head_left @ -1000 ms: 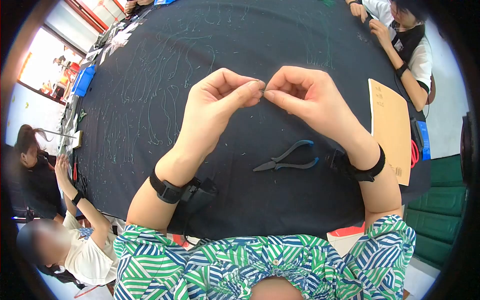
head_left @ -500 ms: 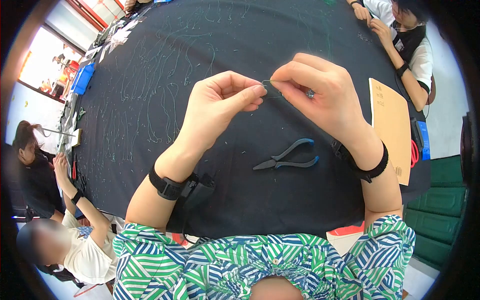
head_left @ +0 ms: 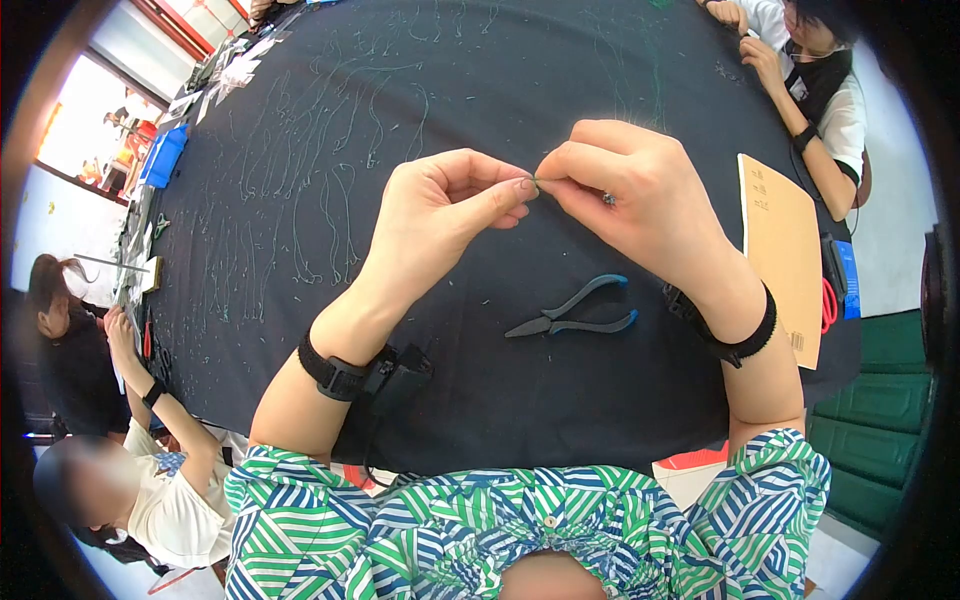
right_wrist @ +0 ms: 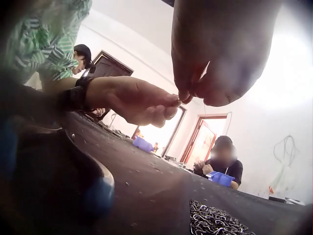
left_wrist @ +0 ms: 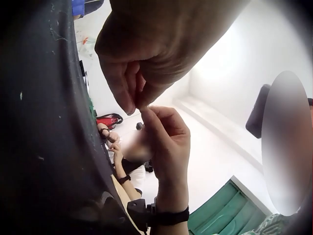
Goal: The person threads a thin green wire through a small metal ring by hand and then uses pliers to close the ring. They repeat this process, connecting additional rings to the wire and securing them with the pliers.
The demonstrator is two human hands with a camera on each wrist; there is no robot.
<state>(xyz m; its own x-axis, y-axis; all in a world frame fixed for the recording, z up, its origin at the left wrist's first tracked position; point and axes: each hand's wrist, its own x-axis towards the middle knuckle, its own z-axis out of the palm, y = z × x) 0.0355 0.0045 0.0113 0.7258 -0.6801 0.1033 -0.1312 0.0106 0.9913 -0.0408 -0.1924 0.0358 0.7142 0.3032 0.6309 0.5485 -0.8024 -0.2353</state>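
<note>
Above the dark cloth, the left hand (head_left: 435,215) and the right hand (head_left: 640,195) meet at their fingertips. A thin green thread (head_left: 536,180) is pinched between thumb and index finger of each; most of it is hidden by the fingers. A small shiny piece (head_left: 608,199) shows at the right hand's curled fingers. In the left wrist view the left hand (left_wrist: 142,49) is at the top, with the right hand (left_wrist: 168,142) touching it from below. The right wrist view has the left hand (right_wrist: 134,100) beside the right hand (right_wrist: 220,49), tips together.
Pliers (head_left: 575,312) lie on the black cloth (head_left: 480,400) below the hands. Green threads (head_left: 345,220) spread over its left part. At right are a brown paper pad (head_left: 780,260) and red-handled scissors (head_left: 829,307). Other people sit around the table.
The hands parted slightly with a thread loop between them, then came together again at the fingertips. The right hand has turned, and the small shiny piece shows in it. The pliers stayed put.
</note>
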